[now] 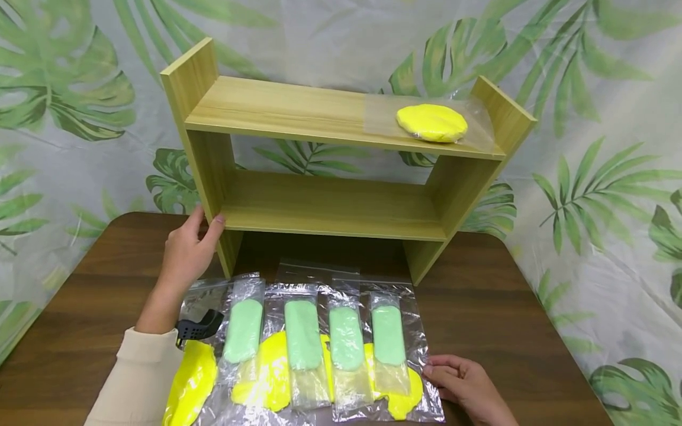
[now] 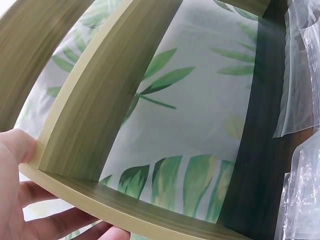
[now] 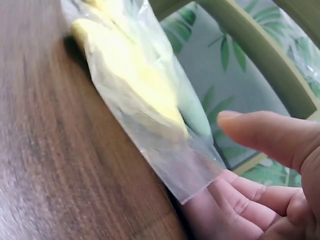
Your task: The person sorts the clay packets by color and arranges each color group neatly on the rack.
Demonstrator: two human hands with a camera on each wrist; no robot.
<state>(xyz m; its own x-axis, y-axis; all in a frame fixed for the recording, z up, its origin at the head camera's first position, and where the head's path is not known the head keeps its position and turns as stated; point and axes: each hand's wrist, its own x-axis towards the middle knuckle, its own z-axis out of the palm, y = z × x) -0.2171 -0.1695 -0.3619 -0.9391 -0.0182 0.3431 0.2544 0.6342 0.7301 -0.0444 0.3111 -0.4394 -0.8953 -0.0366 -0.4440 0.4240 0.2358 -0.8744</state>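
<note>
My left hand (image 1: 186,251) grips the left side panel of a light wooden shelf (image 1: 333,204), thumb on the front and fingers behind it, as the left wrist view shows. My right hand (image 1: 469,387) is at the right edge of a clear plastic bag (image 1: 433,408) with flat yellow clay-like pieces (image 1: 274,370) inside. In the right wrist view its fingers (image 3: 250,202) lie under the bag's edge, and the thumb stands apart above it. Several small clear bags with pale green slabs (image 1: 303,334) lie in a row on top of the yellow ones.
A yellow lump (image 1: 431,122) in a clear bag lies on the right of the upper shelf board. The shelf stands on a dark wooden table (image 1: 511,319) before a leaf-patterned cloth (image 1: 602,77). A black band (image 1: 199,325) circles the left wrist.
</note>
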